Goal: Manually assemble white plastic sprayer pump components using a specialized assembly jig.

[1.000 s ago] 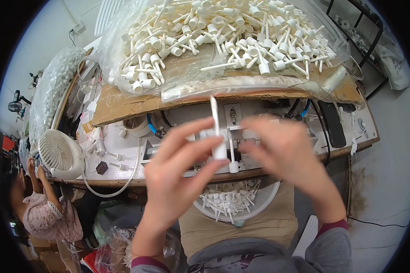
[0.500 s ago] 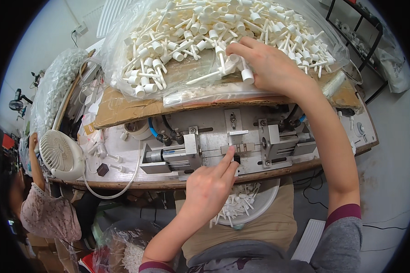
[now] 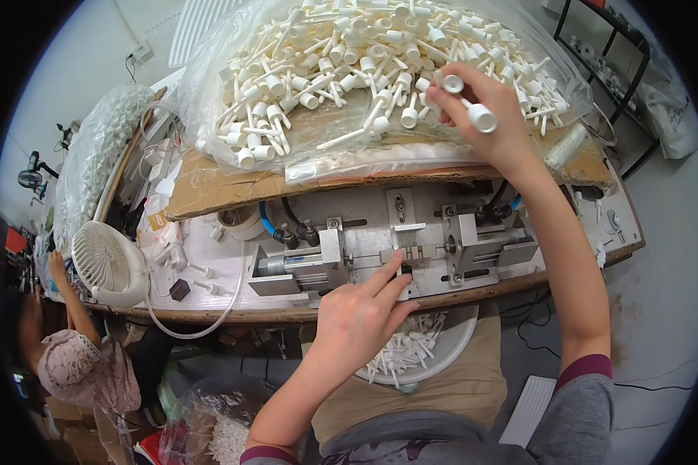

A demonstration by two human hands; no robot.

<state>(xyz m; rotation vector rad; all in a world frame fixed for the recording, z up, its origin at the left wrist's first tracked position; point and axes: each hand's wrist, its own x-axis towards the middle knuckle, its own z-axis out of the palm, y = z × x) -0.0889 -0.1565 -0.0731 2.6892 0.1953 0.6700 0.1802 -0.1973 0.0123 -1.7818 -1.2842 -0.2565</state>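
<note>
Surface (image 3: 628,231): front edge runs bowed just below the metal fixture, wooden lip showing. Cardboard sheet (image 3: 221,190) overhangs the back half, so the fixture works in the strip between the cardboard's front edge and the front lip. Left actuator (image 3: 291,264) and right actuator (image 3: 488,246) bound that strip, with the small clamp block (image 3: 420,253) between them. Bowl (image 3: 467,335) sits on the lap under the front lip, white stemmed pieces inside. Fan (image 3: 107,262) stands at the left end of the surface.

Parts: heap of white pieces (image 3: 329,66) lies in clear plastic on the cardboard, beyond the left hand and just left of the right hand. Two capped pieces (image 3: 482,118) are up in the right hand, over the heap's near right side, well apart from the clamp block.

Hands are well apart from each other. Right hand (image 3: 492,120): closed on the two pieces, cap ends toward the camera, stems mostly hidden by the fingers. Left hand (image 3: 358,316): index and middle fingers stretched forward, thumb spread off to the side, no piece visible in it. Index tip is at the clamp block; can't tell if it's pressing.
</note>
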